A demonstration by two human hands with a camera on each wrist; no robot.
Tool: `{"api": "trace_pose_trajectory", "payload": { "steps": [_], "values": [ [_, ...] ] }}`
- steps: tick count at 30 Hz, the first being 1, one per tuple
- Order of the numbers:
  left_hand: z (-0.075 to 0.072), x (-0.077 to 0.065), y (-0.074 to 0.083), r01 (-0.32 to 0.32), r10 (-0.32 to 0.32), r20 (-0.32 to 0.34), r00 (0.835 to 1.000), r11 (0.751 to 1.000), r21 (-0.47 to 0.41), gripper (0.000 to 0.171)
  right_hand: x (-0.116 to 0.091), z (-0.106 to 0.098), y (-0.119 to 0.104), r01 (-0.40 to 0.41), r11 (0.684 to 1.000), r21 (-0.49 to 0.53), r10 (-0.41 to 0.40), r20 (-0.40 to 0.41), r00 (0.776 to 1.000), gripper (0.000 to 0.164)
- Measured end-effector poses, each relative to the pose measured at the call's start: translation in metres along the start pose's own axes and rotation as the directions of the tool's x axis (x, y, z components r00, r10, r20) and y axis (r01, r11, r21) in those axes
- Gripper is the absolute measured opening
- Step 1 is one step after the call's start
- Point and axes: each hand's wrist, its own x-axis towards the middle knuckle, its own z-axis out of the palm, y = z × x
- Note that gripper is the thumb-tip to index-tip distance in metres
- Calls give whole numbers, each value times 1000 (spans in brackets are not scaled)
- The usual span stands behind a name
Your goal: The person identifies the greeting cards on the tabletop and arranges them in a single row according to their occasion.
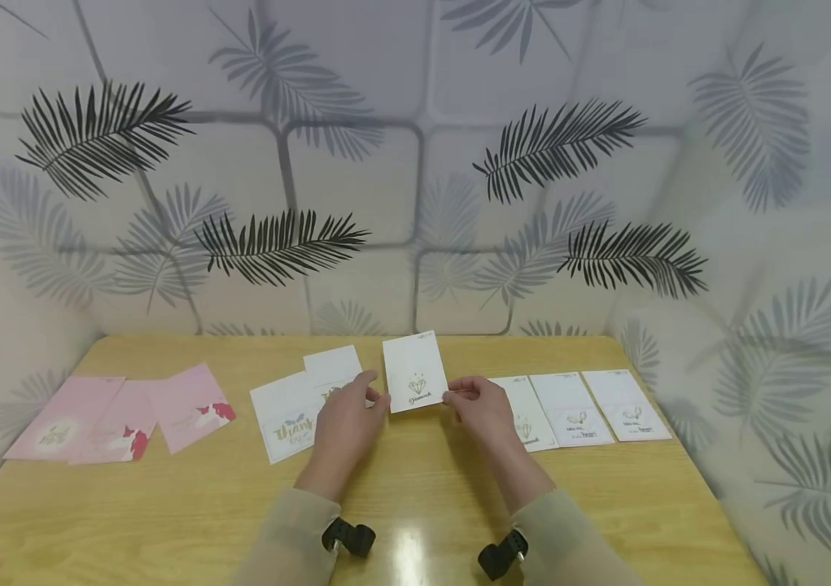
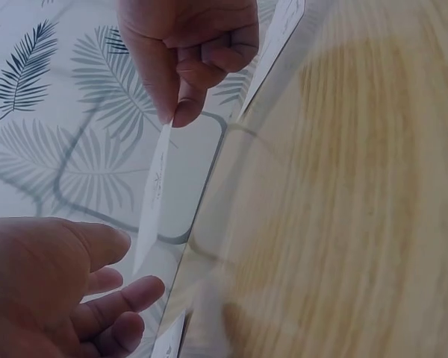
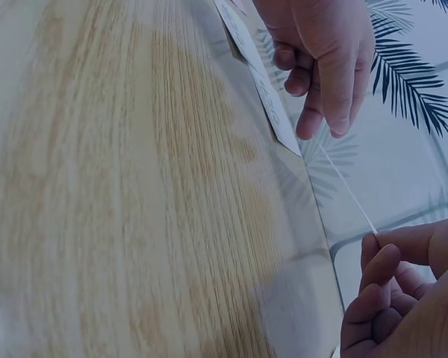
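Observation:
A white card (image 1: 404, 362) with a gold diamond and lettering is held up above the table, near its back edge. My right hand (image 1: 484, 411) pinches its lower right corner between thumb and fingers; the right wrist view shows that pinch (image 3: 381, 242) at one end of the card, seen edge-on. Close by the card's left edge is my left hand (image 1: 349, 415). In the left wrist view the left hand's thumb and fingers (image 2: 52, 287) stand apart, with the card (image 2: 153, 194) just beyond them. Behind the left hand lie white cards with "Thank" lettering (image 1: 279, 407), partly hidden.
Three white cards stand in a row on the right: a diamond card (image 1: 532, 407) partly behind my right hand, then two heart-lettered cards (image 1: 569, 399). Overlapping pink cards (image 1: 191, 399) lie at the left. A leaf-patterned curtain (image 1: 400, 203) closes off the wooden table (image 1: 188, 513) behind.

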Motion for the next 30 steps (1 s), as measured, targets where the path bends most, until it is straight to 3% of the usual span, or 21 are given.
{"api": "trace_pose_trajectory", "payload": {
  "steps": [10, 17, 24, 30],
  "values": [
    [6, -14, -1, -57, 56, -12, 998, 997, -45, 47, -14, -8, -1, -14, 998, 56, 15, -9, 1000, 19],
    [10, -19, -2, -56, 56, -6, 998, 996, -71, 44, -16, -10, 7, -5, 999, 37, 5, -3, 1000, 18],
    [13, -22, 4, -106, 104, -32, 994, 990, -87, 40, -23, -13, 6, 2, 998, 66, -2, 1, 1000, 18],
    [17, -25, 9, -125, 124, -26, 992, 990, -66, 38, -29, -19, 6, 28, 1000, -5, -28, -13, 1000, 17]
  ]
}}
